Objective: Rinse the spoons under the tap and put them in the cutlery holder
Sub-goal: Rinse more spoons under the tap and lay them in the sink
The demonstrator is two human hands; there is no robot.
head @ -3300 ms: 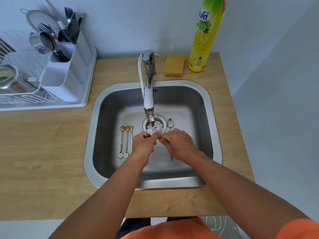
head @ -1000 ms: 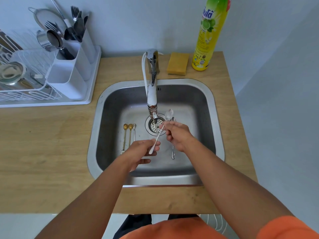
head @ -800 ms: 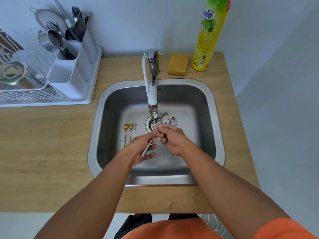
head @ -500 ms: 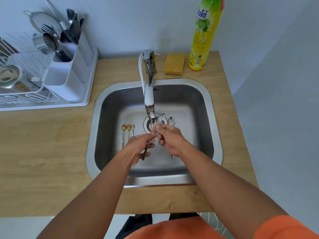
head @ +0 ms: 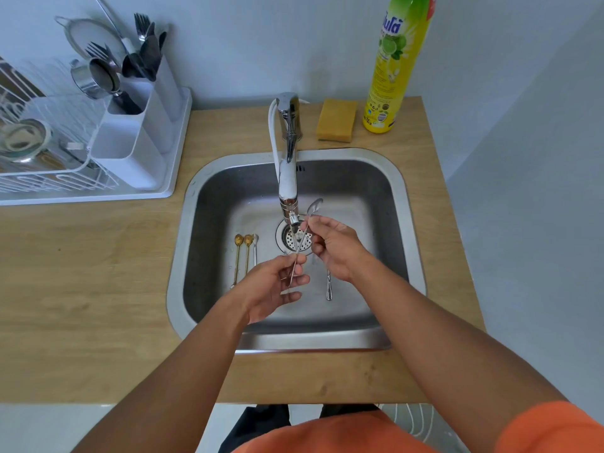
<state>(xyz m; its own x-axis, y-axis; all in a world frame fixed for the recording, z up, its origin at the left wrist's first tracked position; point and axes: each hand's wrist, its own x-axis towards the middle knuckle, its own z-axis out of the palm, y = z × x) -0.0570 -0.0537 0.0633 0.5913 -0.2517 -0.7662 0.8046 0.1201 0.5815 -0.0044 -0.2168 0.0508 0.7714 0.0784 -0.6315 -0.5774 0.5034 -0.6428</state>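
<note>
both hands meet over the steel sink (head: 397,191), right below the tap (head: 288,178). the left hand (head: 273,287) pinches the handle end of a silver spoon (head: 304,233), the right hand (head: 333,246) pinches it near the bowl, which sticks up beside the spout. two gold spoons (head: 242,253) and a pale one lie on the sink floor left of the drain (head: 294,241); another silver spoon (head: 329,286) lies partly under the right wrist. the white cutlery holder (head: 137,138) stands well off to the left, on the drying rack (head: 49,171). sponge (head: 336,124) and dish soap bottle (head: 397,67) sit behind the sink.

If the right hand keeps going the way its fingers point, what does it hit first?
Probably the tap spout: the right hand points up-left, holding the spoon just beside its nozzle. Depth is unclear.
</note>
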